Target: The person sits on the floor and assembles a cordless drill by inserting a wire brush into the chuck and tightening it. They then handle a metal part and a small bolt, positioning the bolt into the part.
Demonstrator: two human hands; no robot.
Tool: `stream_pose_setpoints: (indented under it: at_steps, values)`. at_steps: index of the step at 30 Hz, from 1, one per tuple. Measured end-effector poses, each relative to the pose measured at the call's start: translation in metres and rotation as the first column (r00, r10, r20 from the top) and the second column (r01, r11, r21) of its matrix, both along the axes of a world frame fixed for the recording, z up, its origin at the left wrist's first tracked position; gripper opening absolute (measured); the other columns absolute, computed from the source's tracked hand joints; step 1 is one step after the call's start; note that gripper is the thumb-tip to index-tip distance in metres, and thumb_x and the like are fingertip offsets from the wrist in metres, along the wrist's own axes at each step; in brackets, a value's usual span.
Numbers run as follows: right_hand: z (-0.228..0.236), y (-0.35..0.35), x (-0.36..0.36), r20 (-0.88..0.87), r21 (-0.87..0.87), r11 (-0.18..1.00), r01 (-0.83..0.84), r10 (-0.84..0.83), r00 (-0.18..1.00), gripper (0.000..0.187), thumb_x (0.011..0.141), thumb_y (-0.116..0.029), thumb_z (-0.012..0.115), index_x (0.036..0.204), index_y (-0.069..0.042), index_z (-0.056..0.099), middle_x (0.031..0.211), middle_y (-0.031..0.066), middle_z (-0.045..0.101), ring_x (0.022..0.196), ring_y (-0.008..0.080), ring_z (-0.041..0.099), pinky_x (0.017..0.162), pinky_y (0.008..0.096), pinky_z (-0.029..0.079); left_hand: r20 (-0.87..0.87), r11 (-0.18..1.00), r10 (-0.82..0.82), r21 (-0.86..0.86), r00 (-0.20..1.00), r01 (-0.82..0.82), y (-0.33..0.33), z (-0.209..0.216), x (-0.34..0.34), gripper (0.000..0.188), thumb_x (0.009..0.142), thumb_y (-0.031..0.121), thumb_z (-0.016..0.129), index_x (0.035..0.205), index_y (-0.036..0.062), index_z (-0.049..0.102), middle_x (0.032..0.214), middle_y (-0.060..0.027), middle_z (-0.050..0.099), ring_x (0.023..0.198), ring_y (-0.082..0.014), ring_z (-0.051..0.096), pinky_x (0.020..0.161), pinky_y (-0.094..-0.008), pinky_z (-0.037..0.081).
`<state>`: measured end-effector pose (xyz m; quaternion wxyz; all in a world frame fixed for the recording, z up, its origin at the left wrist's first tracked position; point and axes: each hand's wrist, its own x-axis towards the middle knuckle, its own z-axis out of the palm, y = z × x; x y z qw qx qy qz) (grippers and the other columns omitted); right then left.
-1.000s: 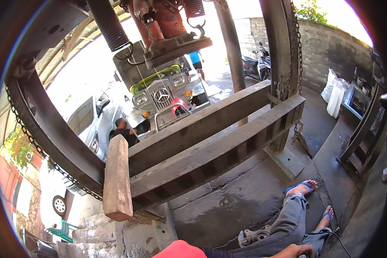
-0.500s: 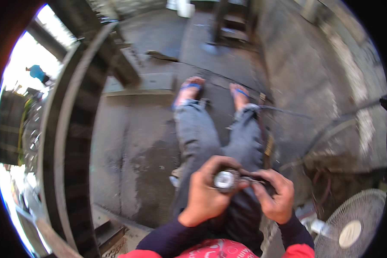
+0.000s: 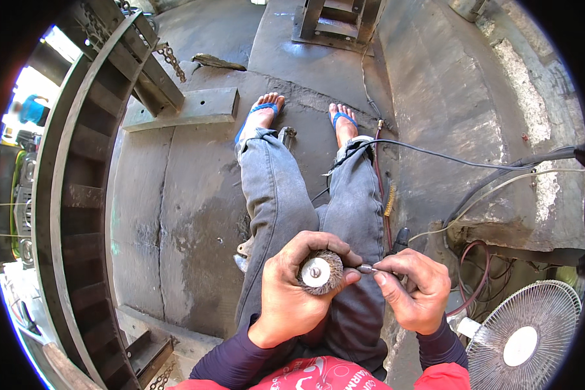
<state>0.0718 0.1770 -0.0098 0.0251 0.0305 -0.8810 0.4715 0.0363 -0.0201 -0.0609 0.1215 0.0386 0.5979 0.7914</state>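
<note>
My left hand [image 3: 297,276] is closed around a small round wire wheel brush [image 3: 320,272]. The brush has dark bristles around a pale metal hub, which faces up toward me. My left thumb and fingertips also meet the silvery end of a slim metal tool tip [image 3: 365,268], between the two hands. On the other side, my right hand [image 3: 415,286] pinches this tool by thumb and fingers, and its dark body is mostly hidden in the palm. Both hands are above my lap, over my grey jeans [image 3: 276,188].
A white fan [image 3: 520,344] stands at the lower right. Black cables [image 3: 448,153] and a reddish hose [image 3: 487,273] run along the right. Steel beams [image 3: 78,195] rise at the left, near a flat steel plate [image 3: 201,110]. My feet, in blue flip-flops, rest on the concrete floor [image 3: 182,240].
The view has shifted and sharpened. Both hands sit slightly further left in it. The metal tip between them shows more plainly, and the grips look much the same.
</note>
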Motion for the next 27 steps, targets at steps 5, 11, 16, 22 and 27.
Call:
stream_pose_setpoints:
  at_steps: [5, 11, 16, 22, 27]
  values:
    - [-0.002, -0.002, 0.003, 0.176, -0.111, 0.992, 0.065, -0.045, 0.983, 0.011, 0.089, -0.006, 0.08, 0.096, 0.001, 0.074, 0.083, 0.0115, 0.074, 0.069, 0.0204, 0.07, 0.064, 0.03, 0.053, -0.031, 0.999, 0.015, -0.036, 0.999, -0.016, 0.001, -0.001, 0.001, 0.033, 0.081, -0.005, 0.087, 0.106, 0.0023, 0.068, 0.099, -0.0094, 0.077, 0.093, -0.0162, 0.075, 0.084, -0.0306, 0.059]
    - [-0.013, -0.006, 0.003, -0.013, -0.042, 0.999, 0.018, -0.019, 1.0, 0.009, 0.09, -0.006, 0.079, 0.095, 0.001, 0.074, 0.084, 0.0125, 0.075, 0.069, 0.0218, 0.072, 0.063, 0.0305, 0.054, -0.032, 0.993, -0.038, -0.109, 0.999, 0.034, 0.0, -0.006, 0.0, 0.039, 0.077, -0.016, 0.083, 0.106, 0.0012, 0.064, 0.099, -0.0099, 0.075, 0.098, -0.0189, 0.075, 0.088, -0.0331, 0.061]
    - [-0.014, -0.003, 0.005, 0.073, -0.054, 0.998, 0.031, -0.027, 0.997, 0.009, 0.091, -0.005, 0.078, 0.097, 0.001, 0.075, 0.084, 0.0134, 0.075, 0.07, 0.0222, 0.073, 0.064, 0.0311, 0.055, -0.089, 0.984, -0.045, -0.176, 0.995, 0.029, 0.003, -0.01, 0.003, 0.035, 0.078, -0.015, 0.083, 0.104, 0.0009, 0.066, 0.1, -0.0097, 0.075, 0.098, -0.0179, 0.074, 0.089, -0.033, 0.06]
    - [-0.02, 0.001, 0.006, 0.415, -0.362, 0.902, 0.233, -0.068, 0.907, 0.013, 0.095, -0.009, 0.077, 0.102, 0.002, 0.075, 0.087, 0.0083, 0.075, 0.079, 0.012, 0.068, 0.071, 0.0264, 0.053, -0.105, 0.987, -0.01, -0.16, 0.994, -0.007, 0.009, -0.009, 0.002, 0.039, 0.077, -0.015, 0.083, 0.106, 0.0018, 0.064, 0.101, -0.0094, 0.074, 0.097, -0.0181, 0.074, 0.088, -0.0329, 0.06]
    - [-0.022, 0.006, 0.007, 0.199, -0.336, 0.934, 0.124, -0.059, 0.978, 0.013, 0.093, -0.002, 0.075, 0.104, 0.002, 0.074, 0.091, 0.0104, 0.074, 0.08, 0.0149, 0.067, 0.073, 0.0279, 0.052, -0.064, 0.992, -0.034, -0.125, 0.997, 0.025, 0.005, -0.005, 0.0, 0.041, 0.078, -0.013, 0.085, 0.109, 0.0019, 0.062, 0.102, -0.0098, 0.074, 0.099, -0.0188, 0.074, 0.089, -0.0334, 0.06]
